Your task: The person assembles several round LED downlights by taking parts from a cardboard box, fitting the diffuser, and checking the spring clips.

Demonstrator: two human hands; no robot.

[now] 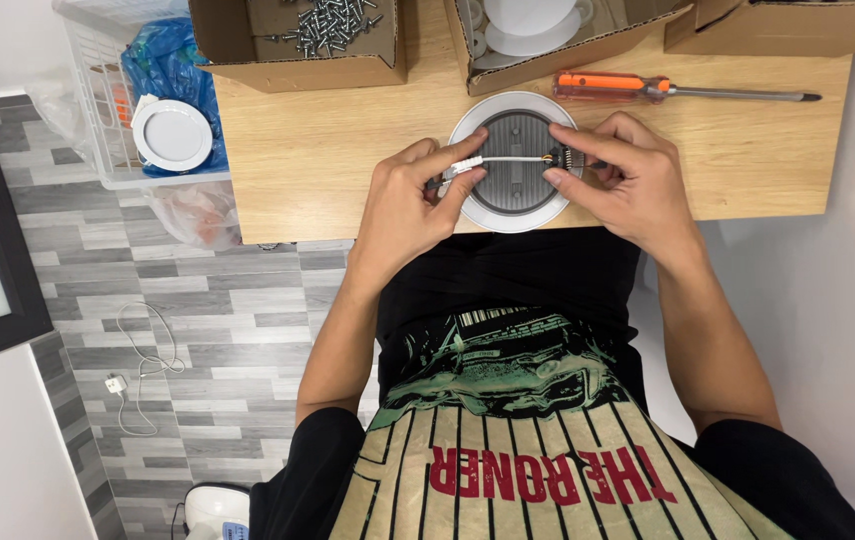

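Round lamp point(514, 165) lies back-up on the wooden table point(328, 170), near the front edge, right before me. White rim, grey ribbed middle. A thin white wire point(513, 158) runs across the back w/ a white plug point(466, 167) at the left end. My left hand point(410, 205) pinches that plug btwn thumb & forefinger, closed tight on it. My right hand point(628, 180) pinches the wire's other end by a small spring clip point(565, 158) at the lamp's right rim; fingers closed there too. Just behind the lamp: orange-handled screwdriver point(648, 90), lying sideways. Further back, cardboard box of screws point(328, 25) & a box w/ white lamp parts point(538, 30). Off the table's left, a white basket point(98, 110) w/ another white lamp point(171, 135) & a blue bag point(168, 60).
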